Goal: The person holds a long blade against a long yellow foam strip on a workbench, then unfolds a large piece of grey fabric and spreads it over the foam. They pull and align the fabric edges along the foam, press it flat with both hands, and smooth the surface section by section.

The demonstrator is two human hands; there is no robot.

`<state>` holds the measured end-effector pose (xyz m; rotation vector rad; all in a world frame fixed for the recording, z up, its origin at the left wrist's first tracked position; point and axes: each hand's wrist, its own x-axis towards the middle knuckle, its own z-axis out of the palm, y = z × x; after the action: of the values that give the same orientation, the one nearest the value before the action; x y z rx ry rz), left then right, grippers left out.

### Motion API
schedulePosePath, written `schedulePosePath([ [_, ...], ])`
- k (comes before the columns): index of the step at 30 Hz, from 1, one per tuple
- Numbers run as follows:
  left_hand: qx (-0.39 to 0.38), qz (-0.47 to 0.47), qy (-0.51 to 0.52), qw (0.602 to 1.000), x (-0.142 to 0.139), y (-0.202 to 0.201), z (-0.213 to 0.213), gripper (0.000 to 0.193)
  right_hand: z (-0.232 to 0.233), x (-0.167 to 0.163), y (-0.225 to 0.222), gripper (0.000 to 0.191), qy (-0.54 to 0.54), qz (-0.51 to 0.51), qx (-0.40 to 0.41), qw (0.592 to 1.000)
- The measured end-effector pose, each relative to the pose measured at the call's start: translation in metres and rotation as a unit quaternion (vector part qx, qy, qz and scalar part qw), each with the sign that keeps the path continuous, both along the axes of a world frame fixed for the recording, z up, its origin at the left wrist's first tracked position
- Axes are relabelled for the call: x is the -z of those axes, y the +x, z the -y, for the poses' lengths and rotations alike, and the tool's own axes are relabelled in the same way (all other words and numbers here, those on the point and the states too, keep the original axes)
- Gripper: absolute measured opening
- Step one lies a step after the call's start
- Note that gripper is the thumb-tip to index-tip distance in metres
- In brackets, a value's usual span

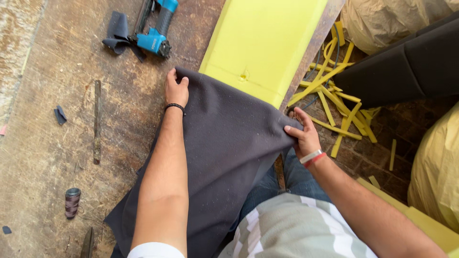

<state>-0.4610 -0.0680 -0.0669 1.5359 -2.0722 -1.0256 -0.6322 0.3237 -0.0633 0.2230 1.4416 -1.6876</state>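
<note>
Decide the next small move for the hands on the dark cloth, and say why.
Probably draw the dark grey cloth further up over the yellow foam block: left hand and right hand grip its edge, which covers only the block's near end.

Dark grey fabric [224,143] over bright yellow foam [263,43]; blue stapler [155,33].

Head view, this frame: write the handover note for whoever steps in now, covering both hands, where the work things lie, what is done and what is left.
Left hand: gripping the far edge of the dark grey fabric on the workbench.
Right hand: pinching the fabric's right edge, just off the bench side.
Yellow foam block: on the bench; its near end is covered by the fabric, the rest is bare.
Blue pneumatic stapler: lies at the far side of the bench, untouched.
Thread spool: near left of the bench.
Done: fabric laid over the foam's near end.
Left: most of the foam is uncovered; no fastening visible.
</note>
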Motion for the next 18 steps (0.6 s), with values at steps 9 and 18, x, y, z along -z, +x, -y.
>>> schedulePosePath([
  [9, 0.001, -0.171, 0.119, 0.978, -0.025, -0.013, 0.027, 0.051, 0.009, -0.015, -0.002, 0.075, -0.042, 0.074, 0.091, 0.992],
  [18, -0.033, -0.188, 0.127, 0.974, -0.020, -0.022, 0.048, 0.036, 0.018, -0.036, -0.014, 0.077, 0.023, -0.055, -0.001, 0.998],
])
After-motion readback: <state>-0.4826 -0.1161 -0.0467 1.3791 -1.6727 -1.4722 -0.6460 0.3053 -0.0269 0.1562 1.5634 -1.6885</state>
